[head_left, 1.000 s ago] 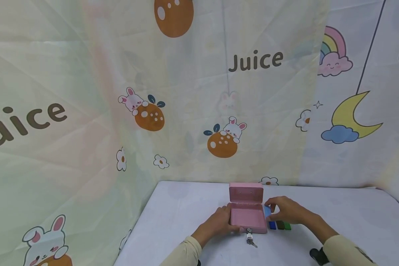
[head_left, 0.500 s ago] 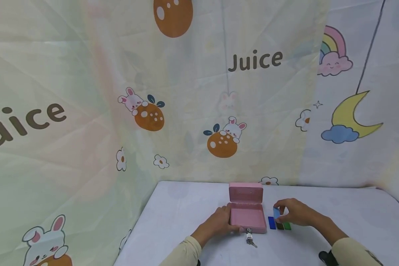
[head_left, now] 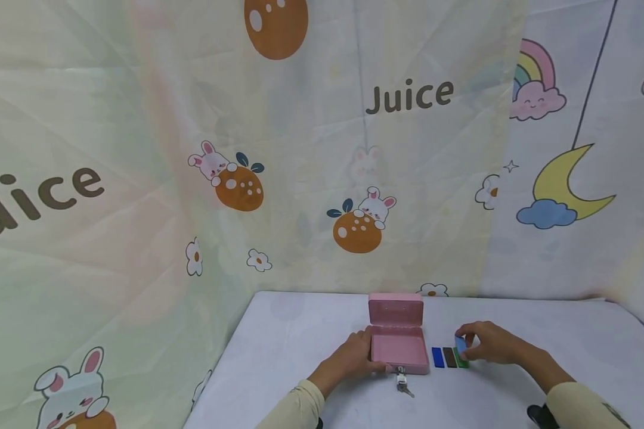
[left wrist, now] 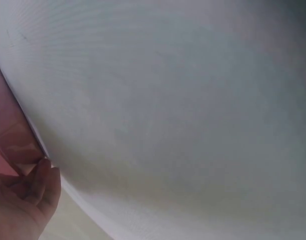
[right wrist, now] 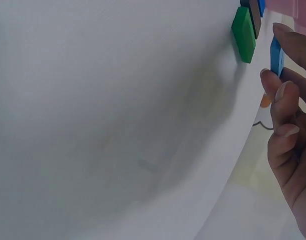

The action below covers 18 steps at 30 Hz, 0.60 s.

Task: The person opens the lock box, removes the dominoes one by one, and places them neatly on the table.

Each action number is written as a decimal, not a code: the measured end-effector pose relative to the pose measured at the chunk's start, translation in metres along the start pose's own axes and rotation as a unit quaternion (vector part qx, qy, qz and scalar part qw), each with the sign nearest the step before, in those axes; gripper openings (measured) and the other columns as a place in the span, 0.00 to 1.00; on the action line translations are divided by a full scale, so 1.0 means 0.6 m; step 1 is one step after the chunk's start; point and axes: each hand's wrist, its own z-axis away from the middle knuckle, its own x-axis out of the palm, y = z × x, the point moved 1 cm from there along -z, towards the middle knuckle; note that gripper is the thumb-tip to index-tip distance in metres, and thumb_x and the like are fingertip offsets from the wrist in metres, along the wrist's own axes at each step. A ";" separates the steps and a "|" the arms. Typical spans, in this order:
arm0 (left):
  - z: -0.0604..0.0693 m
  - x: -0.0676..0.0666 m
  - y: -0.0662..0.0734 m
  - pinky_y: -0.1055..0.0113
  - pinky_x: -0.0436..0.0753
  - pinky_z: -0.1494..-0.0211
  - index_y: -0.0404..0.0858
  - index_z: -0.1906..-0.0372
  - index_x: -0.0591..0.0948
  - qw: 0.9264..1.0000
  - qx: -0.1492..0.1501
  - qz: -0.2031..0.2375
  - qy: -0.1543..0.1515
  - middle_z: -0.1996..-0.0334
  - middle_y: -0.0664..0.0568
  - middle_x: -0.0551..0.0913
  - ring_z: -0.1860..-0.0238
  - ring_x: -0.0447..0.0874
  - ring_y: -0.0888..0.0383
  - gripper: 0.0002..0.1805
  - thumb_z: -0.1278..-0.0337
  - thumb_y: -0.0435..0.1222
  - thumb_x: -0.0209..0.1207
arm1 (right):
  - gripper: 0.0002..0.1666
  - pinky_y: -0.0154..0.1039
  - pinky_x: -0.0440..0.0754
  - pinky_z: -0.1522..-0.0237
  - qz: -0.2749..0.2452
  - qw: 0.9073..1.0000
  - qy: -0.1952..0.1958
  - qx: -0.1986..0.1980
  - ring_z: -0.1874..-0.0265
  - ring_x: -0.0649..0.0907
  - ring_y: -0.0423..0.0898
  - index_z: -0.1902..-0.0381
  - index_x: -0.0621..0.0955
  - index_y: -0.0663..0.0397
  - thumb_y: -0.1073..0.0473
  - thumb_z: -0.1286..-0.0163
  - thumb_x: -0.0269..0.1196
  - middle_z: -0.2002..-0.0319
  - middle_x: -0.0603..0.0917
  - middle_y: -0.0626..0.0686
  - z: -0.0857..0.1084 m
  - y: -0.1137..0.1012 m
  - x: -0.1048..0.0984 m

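My right hand (head_left: 491,344) pinches a small light blue block (right wrist: 276,57) between thumb and fingers, above the table. Just under it lies a green block (right wrist: 245,37), partly covered by the hand in the head view. A brown block (head_left: 449,357) and a dark blue block (head_left: 437,357) lie beside it in a row. To their left stands a pink cash box (head_left: 399,345) with its lid raised and a bare inside. My left hand (head_left: 350,356) grips the box's left side, thumb at the front and fingers near the back corner.
A lock with keys (head_left: 402,382) hangs at the front of the box. The white table (head_left: 300,333) reaches back to a printed curtain (head_left: 300,149) behind and at the sides.
My right hand has carried the light blue block rightward, from beside the box, over the brown block to the green one. The left hand and the box have stayed put.
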 end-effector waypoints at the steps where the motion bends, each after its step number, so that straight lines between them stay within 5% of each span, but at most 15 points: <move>1: 0.000 0.000 0.000 0.62 0.81 0.43 0.43 0.31 0.66 1.000 -0.002 0.000 -0.001 0.49 0.53 0.80 0.51 0.76 0.61 0.47 0.51 0.62 0.70 | 0.28 0.40 0.80 0.63 0.000 1.000 -0.001 0.006 0.61 0.76 0.46 0.46 0.82 0.59 0.55 0.42 0.75 0.64 0.80 0.48 0.000 0.004 -0.001; 18: -0.001 0.001 0.001 0.61 0.81 0.43 0.44 0.29 0.64 1.000 0.003 -0.005 -0.002 0.46 0.52 0.80 0.50 0.76 0.60 0.49 0.51 0.62 0.69 | 0.28 0.49 0.81 0.55 0.032 0.998 -0.021 0.047 0.60 0.76 0.47 0.48 0.83 0.55 0.53 0.45 0.77 0.65 0.80 0.46 0.010 0.031 0.008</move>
